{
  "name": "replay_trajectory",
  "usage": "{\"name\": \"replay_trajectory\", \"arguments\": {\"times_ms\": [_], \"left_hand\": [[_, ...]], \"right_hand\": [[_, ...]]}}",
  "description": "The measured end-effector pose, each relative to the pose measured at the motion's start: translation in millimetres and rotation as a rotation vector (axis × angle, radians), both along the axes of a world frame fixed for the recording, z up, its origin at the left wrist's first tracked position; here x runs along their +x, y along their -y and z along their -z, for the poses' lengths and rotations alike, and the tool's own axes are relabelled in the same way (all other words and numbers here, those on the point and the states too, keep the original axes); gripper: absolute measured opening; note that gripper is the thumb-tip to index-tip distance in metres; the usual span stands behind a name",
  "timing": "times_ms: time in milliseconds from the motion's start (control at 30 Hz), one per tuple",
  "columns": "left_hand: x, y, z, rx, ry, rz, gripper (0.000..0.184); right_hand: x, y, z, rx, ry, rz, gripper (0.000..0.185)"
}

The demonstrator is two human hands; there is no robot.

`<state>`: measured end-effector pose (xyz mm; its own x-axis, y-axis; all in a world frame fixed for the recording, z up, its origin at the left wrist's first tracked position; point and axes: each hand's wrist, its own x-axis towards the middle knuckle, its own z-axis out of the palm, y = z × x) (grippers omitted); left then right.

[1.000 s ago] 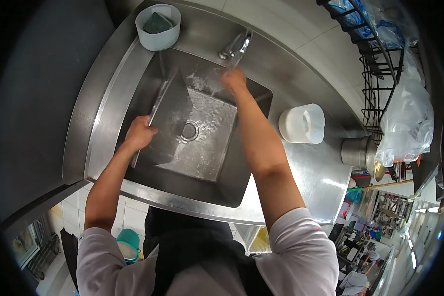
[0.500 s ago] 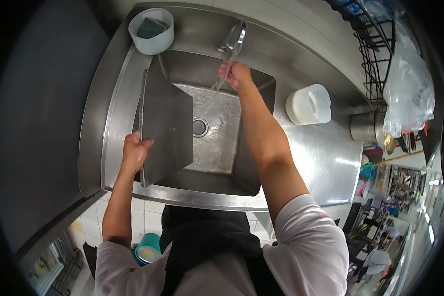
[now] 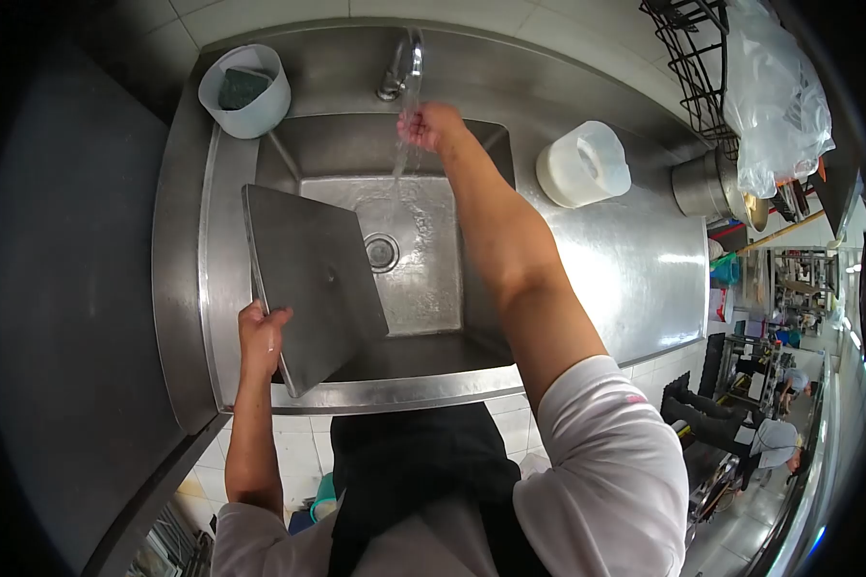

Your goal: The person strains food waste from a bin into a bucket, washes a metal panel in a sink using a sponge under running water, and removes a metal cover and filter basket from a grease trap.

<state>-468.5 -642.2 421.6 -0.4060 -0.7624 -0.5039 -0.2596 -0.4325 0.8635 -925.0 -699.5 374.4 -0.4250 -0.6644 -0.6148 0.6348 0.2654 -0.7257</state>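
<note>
My left hand grips the near left edge of a flat grey metal tray, with the thumb over its face. The tray is tilted over the left part of the steel sink. Beyond it, my right hand is under the faucet, fingers curled in, with running water falling past them. Whatever those fingers may hold is hidden. Water spreads over the sink floor around the drain.
A white tub with a dark green scouring pad stands at the sink's back left corner. To the right are a cut white plastic container, a metal pot, a wire rack and a plastic bag. People are in the background.
The tray has turned, its far end swinging left and its near end coming over the sink's front rim. My right hand stays in the stream. The camera view has shifted.
</note>
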Motion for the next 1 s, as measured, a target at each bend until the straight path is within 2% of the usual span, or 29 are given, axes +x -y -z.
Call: {"name": "replay_trajectory", "arguments": {"times_ms": [100,200,300,367,400,433,467,500,533,567,600,667,733,800,867,933,1000], "left_hand": [[3.4,-1.6,-1.6,-0.005,-0.010,0.012,0.025],[1.5,-5.8,-7.9,0.002,-0.039,0.012,0.026],[-2.6,-14.6,-17.0,-0.076,-0.056,-0.038,0.024],[-17.1,-22.0,-23.8,-0.101,-0.059,-0.036,0.026],[-16.9,-23.3,-23.6,-0.086,-0.046,-0.025,0.029],[0.8,-16.9,2.5,-0.093,-0.025,-0.047,0.031],[-1.9,-20.1,-6.8,-0.119,0.007,-0.010,0.033],[-2.1,-22.5,-5.5,-0.125,0.026,-0.053,0.034],[-5.6,-26.5,-10.3,-0.158,0.003,-0.052,0.034],[-11.5,-33.7,-31.3,-0.177,-0.020,0.015,0.034],[-14.2,-36.6,-45.2,-0.186,-0.035,0.051,0.032],[-1.3,-29.8,-48.9,-0.283,0.071,0.136,0.031],[-6.0,-35.7,-69.8,-0.311,0.101,0.164,0.029],[-16.3,-45.9,-101.7,-0.324,0.055,0.231,0.030],[-22.7,-58.2,-146.9,-0.347,0.061,0.291,0.031],[-33.7,-77.5,-193.2,-0.383,0.096,0.336,0.032],[-25.8,-86.0,-223.7,-0.433,0.088,0.382,0.036]], "right_hand": [[-26.3,22.5,6.6,-0.120,0.209,0.118,0.017],[-28.8,26.6,-10.3,-0.104,0.122,0.106,0.015],[-29.8,31.1,-11.7,-0.143,0.195,0.208,0.013],[-62.0,66.2,55.9,-0.358,0.463,0.135,0.014],[-47.5,48.8,41.0,-0.396,0.288,0.092,0.019],[-24.1,27.3,10.8,-0.343,0.075,0.087,0.032],[-18.0,9.8,4.7,-0.318,-0.084,-0.041,0.038],[-8.1,-5.9,-14.7,-0.043,-0.381,-0.228,0.045],[1.5,-26.9,-29.1,0.035,-0.403,-0.214,0.050],[8.1,-50.3,-29.5,0.036,-0.535,-0.345,0.046],[17.1,-59.4,-8.0,0.045,-1.061,-0.328,0.043],[55.9,-145.9,-75.9,0.448,-1.299,-0.766,0.041],[51.7,-182.6,-29.0,0.091,-1.157,-0.680,0.039],[68.8,-253.2,-58.8,0.328,-1.326,-0.489,0.036],[61.9,-301.8,-34.4,0.030,-1.087,-0.434,0.033],[73.2,-362.9,-59.6,0.050,-0.996,-0.348,0.029],[79.9,-417.4,-60.6,0.008,-1.054,-0.229,0.028]]}}
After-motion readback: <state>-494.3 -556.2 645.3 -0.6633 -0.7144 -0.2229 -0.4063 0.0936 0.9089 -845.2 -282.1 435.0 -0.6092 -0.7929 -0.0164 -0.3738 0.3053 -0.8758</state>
